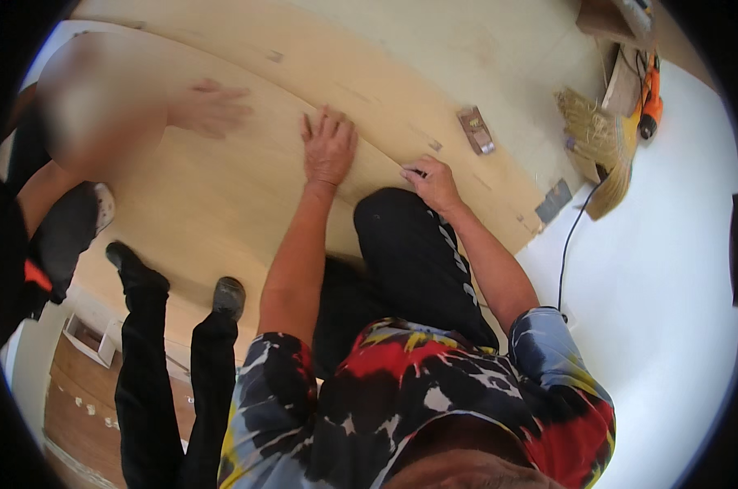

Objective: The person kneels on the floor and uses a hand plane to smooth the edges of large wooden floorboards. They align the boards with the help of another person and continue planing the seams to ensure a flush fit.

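We press our left hand (329,149) flat on the pale plywood sheet (222,196), fingers spread toward twelve o'clock, the grip wide apart and holding nothing. Our right hand (433,184), at three o'clock from the left, rests on the edge of the same sheet; its fingers curl together around something small and dark that we cannot identify. A co-worker's hand (208,107) lies flat on the sheet at ten o'clock. A small metal tool (476,130) sits at one o'clock.
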The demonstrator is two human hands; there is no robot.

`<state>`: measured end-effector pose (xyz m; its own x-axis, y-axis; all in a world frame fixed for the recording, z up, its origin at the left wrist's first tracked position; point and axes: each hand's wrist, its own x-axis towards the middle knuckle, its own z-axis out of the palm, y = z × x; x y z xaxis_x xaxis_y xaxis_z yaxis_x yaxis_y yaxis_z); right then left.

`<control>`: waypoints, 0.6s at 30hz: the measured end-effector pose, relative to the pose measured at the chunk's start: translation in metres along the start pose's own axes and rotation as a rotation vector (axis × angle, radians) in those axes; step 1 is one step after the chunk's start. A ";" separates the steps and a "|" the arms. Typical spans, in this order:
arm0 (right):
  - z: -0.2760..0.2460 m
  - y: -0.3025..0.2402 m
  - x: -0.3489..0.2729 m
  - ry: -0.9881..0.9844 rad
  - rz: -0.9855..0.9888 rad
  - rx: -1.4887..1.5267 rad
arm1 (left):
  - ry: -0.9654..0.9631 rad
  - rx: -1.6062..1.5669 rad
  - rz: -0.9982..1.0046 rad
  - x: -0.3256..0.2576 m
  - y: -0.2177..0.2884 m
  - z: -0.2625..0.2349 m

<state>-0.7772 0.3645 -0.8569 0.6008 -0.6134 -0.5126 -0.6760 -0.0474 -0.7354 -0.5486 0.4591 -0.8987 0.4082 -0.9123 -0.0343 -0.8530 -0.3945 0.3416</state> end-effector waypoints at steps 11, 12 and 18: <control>-0.040 0.062 -0.090 0.087 0.024 -0.173 | 0.170 -0.015 -0.084 -0.002 -0.002 0.002; -0.042 0.065 -0.096 0.087 0.055 -0.166 | 0.156 0.021 -0.105 -0.002 -0.003 0.002; -0.030 0.078 -0.112 0.204 0.082 -0.151 | 0.159 0.060 -0.103 0.001 -0.004 0.008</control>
<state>-0.9103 0.4059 -0.8431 0.4537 -0.7654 -0.4565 -0.7840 -0.0991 -0.6128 -0.5472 0.4587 -0.9071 0.5362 -0.8399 0.0842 -0.8202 -0.4949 0.2869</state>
